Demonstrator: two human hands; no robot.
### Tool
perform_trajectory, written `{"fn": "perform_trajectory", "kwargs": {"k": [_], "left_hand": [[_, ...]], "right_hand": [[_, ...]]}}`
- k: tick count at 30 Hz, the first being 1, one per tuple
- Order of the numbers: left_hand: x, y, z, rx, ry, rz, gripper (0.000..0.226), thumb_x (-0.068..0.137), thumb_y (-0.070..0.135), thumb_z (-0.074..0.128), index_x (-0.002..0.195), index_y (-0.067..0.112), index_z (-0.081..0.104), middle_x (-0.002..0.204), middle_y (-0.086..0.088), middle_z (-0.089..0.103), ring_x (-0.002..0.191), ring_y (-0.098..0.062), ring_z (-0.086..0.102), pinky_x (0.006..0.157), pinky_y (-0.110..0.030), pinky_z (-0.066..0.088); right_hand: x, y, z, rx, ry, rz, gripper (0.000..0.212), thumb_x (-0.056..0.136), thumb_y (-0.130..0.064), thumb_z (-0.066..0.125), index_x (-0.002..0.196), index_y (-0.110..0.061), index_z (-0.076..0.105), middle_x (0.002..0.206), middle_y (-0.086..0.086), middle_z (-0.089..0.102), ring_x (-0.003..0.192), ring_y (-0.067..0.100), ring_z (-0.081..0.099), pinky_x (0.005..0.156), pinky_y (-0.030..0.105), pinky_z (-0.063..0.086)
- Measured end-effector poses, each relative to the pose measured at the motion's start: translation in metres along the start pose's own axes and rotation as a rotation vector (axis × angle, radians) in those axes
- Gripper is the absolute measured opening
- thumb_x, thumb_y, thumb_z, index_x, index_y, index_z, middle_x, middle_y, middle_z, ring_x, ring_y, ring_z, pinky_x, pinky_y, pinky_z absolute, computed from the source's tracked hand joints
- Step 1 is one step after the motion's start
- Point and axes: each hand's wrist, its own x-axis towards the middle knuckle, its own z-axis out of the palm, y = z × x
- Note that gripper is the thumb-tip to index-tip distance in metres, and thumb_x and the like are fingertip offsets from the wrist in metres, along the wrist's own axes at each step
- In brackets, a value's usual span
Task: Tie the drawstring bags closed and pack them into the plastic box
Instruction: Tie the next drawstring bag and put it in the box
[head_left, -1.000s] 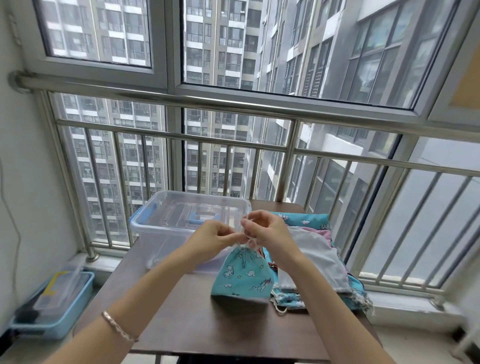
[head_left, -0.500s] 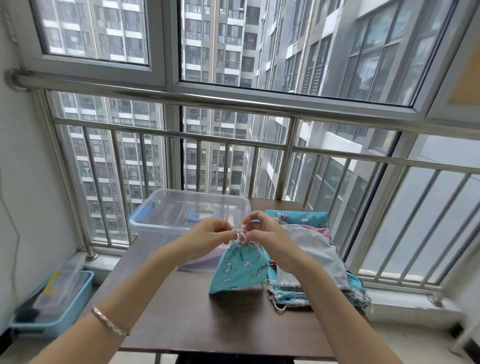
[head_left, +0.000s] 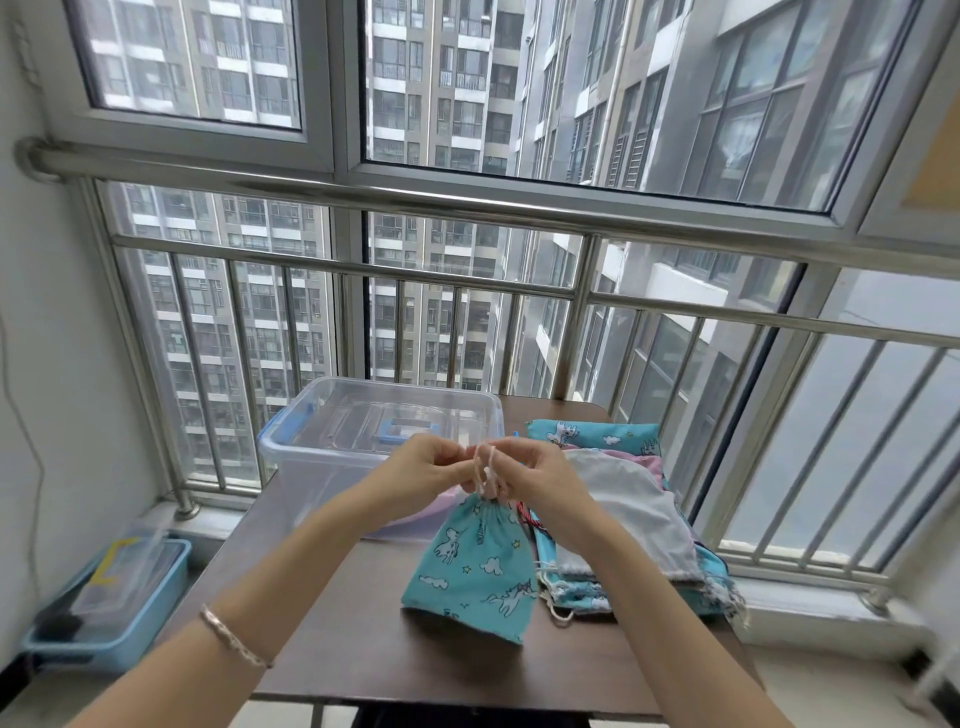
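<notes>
A turquoise drawstring bag (head_left: 475, 564) with a unicorn print hangs over the brown table (head_left: 363, 644), its mouth gathered tight. My left hand (head_left: 423, 470) and my right hand (head_left: 535, 475) meet just above it, and each pinches the white drawstring (head_left: 487, 465), which loops between the fingertips. Behind the hands stands the clear plastic box (head_left: 337, 441) with blue latches, open, with something pink low inside. To the right lies a pile of bags (head_left: 634, 512), white on top, turquoise and pink beneath.
A steel railing (head_left: 467, 291) and windows close off the far side of the table. On the floor at the left stands a blue bin (head_left: 111, 597) holding a clear lidded container. A white wall runs along the left.
The bag's mouth has been drawn shut and the bag hangs a little lower. My hands have stayed together at the drawstring, working the cord into a loop.
</notes>
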Motion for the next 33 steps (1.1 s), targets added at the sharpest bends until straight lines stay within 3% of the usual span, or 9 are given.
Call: {"fn": "perform_trajectory", "kwargs": {"k": [3, 8, 13, 16, 19, 24, 27, 30, 33], "left_hand": [[-0.001, 0.004, -0.001, 0.007, 0.027, -0.005, 0.025, 0.092, 0.026, 0.06, 0.086, 0.005, 0.073, 0.07, 0.003, 0.067, 0.057, 0.006, 0.056, 0.058, -0.01, 0.041], [-0.003, 0.0, 0.0, 0.036, 0.013, -0.019, 0.024, 0.089, 0.032, 0.064, 0.083, 0.013, 0.077, 0.077, -0.008, 0.073, 0.067, -0.018, 0.055, 0.067, -0.03, 0.043], [-0.007, 0.001, -0.002, 0.035, -0.011, -0.007, 0.018, 0.089, 0.027, 0.065, 0.082, 0.016, 0.077, 0.067, 0.004, 0.072, 0.057, -0.007, 0.052, 0.057, -0.019, 0.039], [-0.01, 0.0, -0.005, 0.059, 0.009, -0.003, 0.015, 0.09, 0.022, 0.063, 0.084, 0.015, 0.074, 0.062, 0.01, 0.068, 0.047, 0.0, 0.047, 0.049, -0.013, 0.037], [-0.015, -0.005, -0.013, 0.108, 0.012, 0.002, 0.014, 0.09, 0.021, 0.064, 0.08, 0.022, 0.073, 0.058, 0.01, 0.065, 0.048, -0.002, 0.042, 0.048, -0.014, 0.034], [-0.022, -0.007, -0.008, 0.272, 0.041, 0.079, 0.005, 0.086, 0.026, 0.07, 0.084, 0.027, 0.074, 0.073, 0.012, 0.059, 0.064, -0.003, 0.047, 0.058, -0.015, 0.036], [-0.023, -0.003, -0.002, 0.44, 0.14, 0.167, 0.013, 0.084, 0.032, 0.071, 0.095, 0.028, 0.077, 0.08, 0.008, 0.057, 0.075, -0.005, 0.05, 0.067, -0.019, 0.041], [-0.023, 0.006, 0.002, 0.473, 0.161, 0.201, 0.015, 0.086, 0.031, 0.068, 0.098, 0.029, 0.076, 0.079, 0.015, 0.068, 0.065, 0.002, 0.057, 0.065, -0.014, 0.045], [-0.022, 0.015, 0.01, 0.353, 0.175, 0.229, 0.015, 0.085, 0.026, 0.071, 0.098, 0.024, 0.076, 0.073, 0.015, 0.069, 0.059, 0.001, 0.061, 0.061, -0.011, 0.049]], "right_hand": [[-0.001, 0.006, 0.005, 0.312, 0.067, 0.11, 0.024, 0.089, -0.023, 0.061, 0.097, -0.003, 0.072, 0.084, 0.011, 0.073, 0.077, 0.02, 0.066, 0.076, 0.028, 0.055], [0.003, 0.007, 0.005, 0.621, 0.143, 0.175, 0.028, 0.087, -0.025, 0.059, 0.076, -0.003, 0.072, 0.095, 0.013, 0.068, 0.086, 0.023, 0.066, 0.085, 0.034, 0.051], [0.0, 0.002, -0.001, 0.627, 0.192, 0.197, 0.035, 0.102, -0.019, 0.043, 0.077, -0.007, 0.064, 0.079, 0.011, 0.073, 0.087, 0.024, 0.069, 0.091, 0.037, 0.048], [0.0, 0.006, -0.006, 0.682, 0.3, 0.205, 0.036, 0.103, -0.02, 0.042, 0.072, -0.008, 0.057, 0.055, 0.006, 0.06, 0.064, 0.021, 0.069, 0.083, 0.039, 0.051], [0.002, 0.015, -0.016, 0.621, 0.388, 0.261, 0.036, 0.103, -0.024, 0.042, 0.071, -0.01, 0.049, 0.047, -0.001, 0.037, 0.04, 0.012, 0.046, 0.064, 0.03, 0.052], [-0.001, 0.014, -0.022, 0.502, 0.349, 0.48, 0.028, 0.1, -0.012, 0.033, 0.081, -0.006, 0.052, 0.054, -0.002, 0.027, 0.035, 0.008, 0.027, 0.036, 0.021, 0.034], [-0.002, 0.002, -0.025, 0.374, 0.208, 0.589, 0.033, 0.081, -0.005, 0.027, 0.094, 0.004, 0.056, 0.053, -0.002, 0.027, 0.043, 0.01, 0.023, 0.04, 0.021, 0.027], [-0.004, -0.004, -0.026, 0.101, 0.089, 0.561, 0.036, 0.085, 0.0, 0.031, 0.109, 0.007, 0.058, 0.056, -0.001, 0.032, 0.046, 0.01, 0.028, 0.046, 0.022, 0.029], [-0.007, -0.009, -0.024, -0.189, 0.004, 0.462, 0.027, 0.089, 0.006, 0.041, 0.095, 0.001, 0.066, 0.054, 0.0, 0.046, 0.042, 0.008, 0.039, 0.048, 0.02, 0.039]]}}
